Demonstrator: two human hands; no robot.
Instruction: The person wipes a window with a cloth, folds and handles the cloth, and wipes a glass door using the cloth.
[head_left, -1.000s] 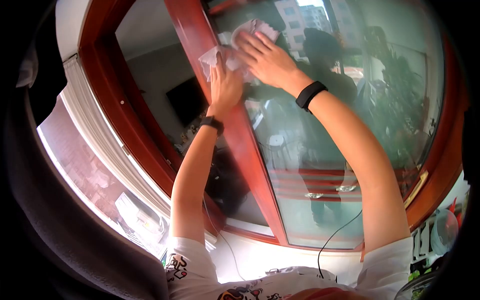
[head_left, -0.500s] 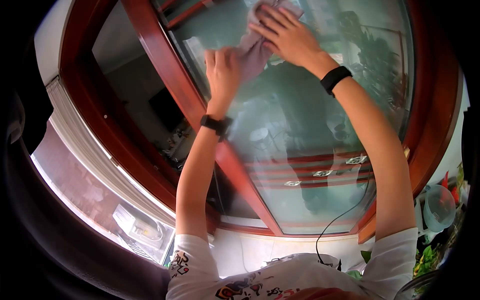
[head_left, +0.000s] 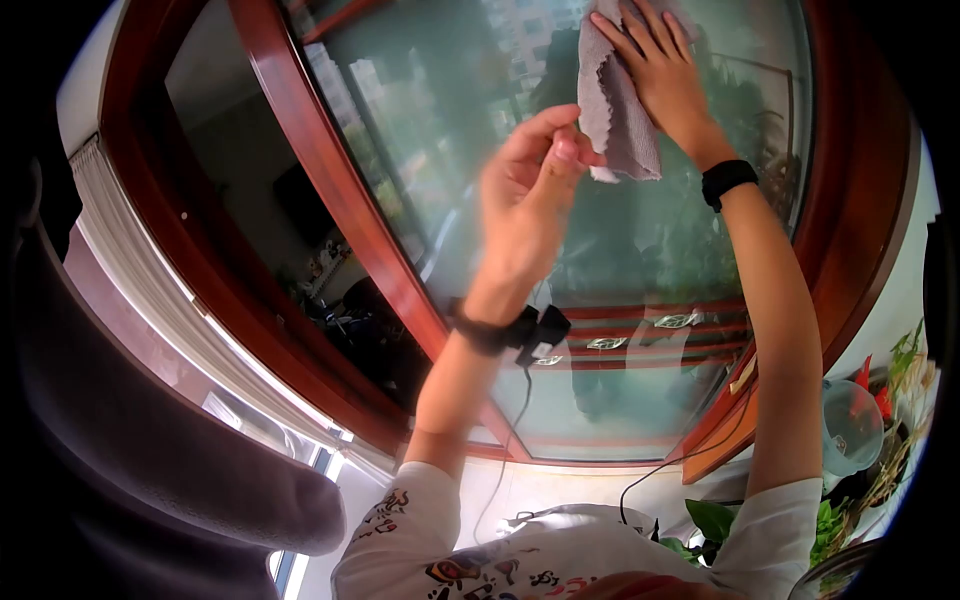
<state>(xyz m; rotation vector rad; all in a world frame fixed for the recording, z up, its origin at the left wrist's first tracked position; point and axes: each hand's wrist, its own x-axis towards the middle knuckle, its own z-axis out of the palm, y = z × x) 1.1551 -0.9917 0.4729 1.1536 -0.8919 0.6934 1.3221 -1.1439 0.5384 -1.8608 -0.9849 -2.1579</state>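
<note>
My right hand (head_left: pixel 672 85) lies with spread fingers on a grey-mauve cloth (head_left: pixel 622 125), pressing its upper part against the glass pane (head_left: pixel 430 130). The cloth's lower end hangs loose below the fingers. To the left of the cloth, my left hand (head_left: pixel 530 195) is raised, palm partly turned up, with half-curled fingers apart and nothing visible between them. Its fingertips come close to the cloth's left edge; whether they touch it I cannot tell. A black band with a small black box and a cable (head_left: pixel 524 395) is on the left wrist; another black band circles the right wrist.
A red-brown wooden frame (head_left: pixel 330 175) borders the glass, with a dark room seen to its left. A white curtain (head_left: pixel 130 235) hangs at far left above a dark padded shape (head_left: pixel 200 450). A clear bucket (head_left: pixel 850 425) and plants (head_left: pixel 710 520) are at lower right.
My right hand and the cloth have moved right across the glass. My left hand has come away from the cloth's left part, turned its palm up and moved right. The view has shifted.
</note>
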